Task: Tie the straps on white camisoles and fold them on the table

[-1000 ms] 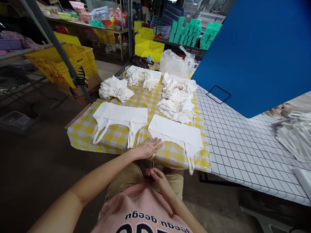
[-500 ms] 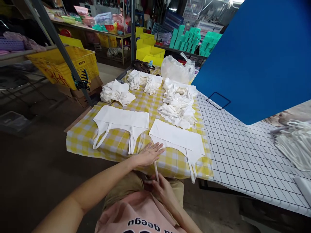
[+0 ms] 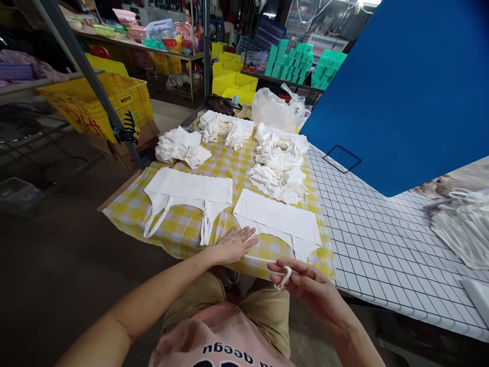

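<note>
My left hand (image 3: 233, 244) lies flat, fingers spread, pinning the limp white cloth piece (image 3: 277, 219) while my right hand (image 3: 305, 283) pinches its thin strap (image 3: 284, 278), the surest hold.

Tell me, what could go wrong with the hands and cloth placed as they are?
The right hand pinches a thin white strap of the near white garment at the table's edge; a hard tug might pull it askew. The left hand presses only its corner, so the rest could slide on the yellow checked cloth.
</note>
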Demonstrator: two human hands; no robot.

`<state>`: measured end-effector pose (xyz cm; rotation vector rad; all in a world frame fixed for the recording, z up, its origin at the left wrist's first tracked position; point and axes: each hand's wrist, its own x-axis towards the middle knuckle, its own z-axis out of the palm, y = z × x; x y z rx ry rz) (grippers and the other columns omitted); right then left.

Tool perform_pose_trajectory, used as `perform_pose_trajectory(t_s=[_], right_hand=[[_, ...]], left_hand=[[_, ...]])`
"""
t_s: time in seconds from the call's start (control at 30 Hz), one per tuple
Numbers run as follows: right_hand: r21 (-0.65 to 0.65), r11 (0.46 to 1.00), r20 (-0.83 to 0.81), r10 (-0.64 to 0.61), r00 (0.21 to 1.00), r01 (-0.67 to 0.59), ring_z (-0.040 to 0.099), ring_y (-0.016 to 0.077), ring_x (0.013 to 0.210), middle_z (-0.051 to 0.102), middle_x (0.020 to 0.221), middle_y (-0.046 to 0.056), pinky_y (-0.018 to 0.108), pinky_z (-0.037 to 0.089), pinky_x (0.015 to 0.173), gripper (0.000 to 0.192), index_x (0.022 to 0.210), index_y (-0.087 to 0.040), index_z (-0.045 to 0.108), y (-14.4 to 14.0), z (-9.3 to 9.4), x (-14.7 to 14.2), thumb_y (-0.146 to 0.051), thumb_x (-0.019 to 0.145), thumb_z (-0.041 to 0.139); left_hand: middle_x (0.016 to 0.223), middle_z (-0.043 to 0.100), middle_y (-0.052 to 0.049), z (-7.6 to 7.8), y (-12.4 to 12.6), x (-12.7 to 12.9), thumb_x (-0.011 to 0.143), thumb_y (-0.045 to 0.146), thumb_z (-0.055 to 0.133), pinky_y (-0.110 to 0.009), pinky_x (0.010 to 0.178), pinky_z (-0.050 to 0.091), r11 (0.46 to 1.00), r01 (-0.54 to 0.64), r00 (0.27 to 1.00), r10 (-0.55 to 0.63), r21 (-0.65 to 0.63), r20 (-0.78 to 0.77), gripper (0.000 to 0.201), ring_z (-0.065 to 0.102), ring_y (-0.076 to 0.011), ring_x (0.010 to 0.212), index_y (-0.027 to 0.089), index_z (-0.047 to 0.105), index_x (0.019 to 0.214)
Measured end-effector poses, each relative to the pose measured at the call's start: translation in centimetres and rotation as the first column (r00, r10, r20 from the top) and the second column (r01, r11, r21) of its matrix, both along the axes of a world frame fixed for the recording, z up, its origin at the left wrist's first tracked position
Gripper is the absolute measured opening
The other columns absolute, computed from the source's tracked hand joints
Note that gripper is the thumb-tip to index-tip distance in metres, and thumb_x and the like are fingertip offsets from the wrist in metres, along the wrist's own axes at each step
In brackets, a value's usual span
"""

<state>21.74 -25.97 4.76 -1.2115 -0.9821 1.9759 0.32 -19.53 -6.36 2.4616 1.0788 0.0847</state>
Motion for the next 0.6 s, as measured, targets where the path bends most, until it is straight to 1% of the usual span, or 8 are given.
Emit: perform_pose_trajectory(t_s=[0.1,0.17,0.23,0.3,0.37,0.43,0.5,0.6], right_hand=[[-0.001,0.993,-0.049,-0.116,0.992,0.116,0.064,0.0240,0.088,0.066,0.105,0.012,0.036,0.048,0.074,0.038,0.093,-0.023,0.068,1.5,-0.8,-0.5,-0.027,0.056,0.075],[0.037,0.965,-0.066,-0.257,0.964,0.259,0.065,0.0215,0.086,0.068,0.100,0.009,0.030,0.049,0.069,0.037,0.086,-0.023,0.068,2.8,-1.2,-0.7,-0.026,0.051,0.078],[0.081,0.925,-0.066,-0.368,0.928,0.372,0.065,0.0176,0.078,0.069,0.088,0.006,0.026,0.049,0.063,0.034,0.079,-0.022,0.067,4.0,-1.2,-0.6,-0.029,0.049,0.081],[0.135,0.905,-0.037,-0.402,0.915,0.403,0.061,0.0127,0.062,0.067,0.074,0.003,0.023,0.046,0.054,0.032,0.075,-0.020,0.064,4.9,-1.1,-0.4,-0.034,0.052,0.080],[0.199,0.900,0.007,-0.396,0.918,0.387,0.051,0.0082,0.047,0.057,0.058,-0.002,0.021,0.040,0.045,0.030,0.075,-0.019,0.062,5.5,-0.9,-0.3,-0.040,0.059,0.075],[0.267,0.882,0.059,-0.417,0.907,0.389,0.040,0.0066,0.043,0.046,0.052,-0.005,0.020,0.033,0.039,0.028,0.074,-0.018,0.061,5.9,-0.6,-0.1,-0.044,0.066,0.069],[0.336,0.843,0.083,-0.470,0.879,0.419,0.040,0.0074,0.047,0.047,0.058,-0.003,0.020,0.034,0.041,0.027,0.069,-0.019,0.060,6.2,-0.4,0.0,-0.045,0.068,0.067],[0.406,0.786,0.034,-0.523,0.852,0.466,0.051,0.0117,0.066,0.054,0.074,0.001,0.023,0.043,0.056,0.026,0.066,-0.019,0.058,6.8,0.1,0.1,-0.044,0.068,0.067]], left_hand=[[0.149,0.011,-0.005,0.3,0.5,-0.4,0.084,0.009,0.037,-0.047,0.108,0.012,0.997,0.053,0.999,-0.053,-0.057,0.002,0.057,0.008,-0.0217,0.137,0.030,0.031,0.136],[0.150,0.008,-0.003,0.1,0.8,-0.7,0.078,0.001,0.037,-0.047,0.108,0.011,0.993,0.085,0.996,-0.085,-0.084,0.002,0.065,0.006,-0.0214,0.137,0.032,0.031,0.135],[0.150,0.006,-0.002,0.0,1.1,-0.9,0.076,-0.001,0.036,-0.048,0.108,0.010,0.990,0.107,0.994,-0.108,-0.096,0.001,0.069,0.005,-0.0215,0.137,0.033,0.030,0.135],[0.150,0.004,-0.003,0.1,1.2,-1.0,0.078,0.001,0.035,-0.048,0.108,0.010,0.985,0.126,0.992,-0.127,-0.114,-0.001,0.066,0.003,-0.0227,0.136,0.033,0.029,0.136],[0.150,0.003,-0.005,0.4,1.3,-1.0,0.084,0.007,0.034,-0.050,0.108,0.010,0.980,0.143,0.990,-0.144,-0.142,0.004,0.058,0.002,-0.0242,0.136,0.032,0.028,0.137],[0.149,0.003,-0.007,0.9,1.4,-1.1,0.087,0.014,0.034,-0.051,0.107,0.010,0.975,0.154,0.988,-0.154,-0.163,0.010,0.053,0.002,-0.0258,0.136,0.031,0.029,0.137],[0.149,0.002,-0.008,1.1,1.4,-1.1,0.086,0.017,0.039,-0.052,0.107,0.010,0.971,0.170,0.985,-0.170,-0.166,0.015,0.053,0.002,-0.0274,0.136,0.030,0.030,0.137],[0.148,0.000,-0.010,1.1,1.5,-1.2,0.084,0.017,0.043,-0.052,0.107,0.010,0.968,0.185,0.982,-0.187,-0.168,0.009,0.054,0.001,-0.0284,0.136,0.028,0.032,0.136]])
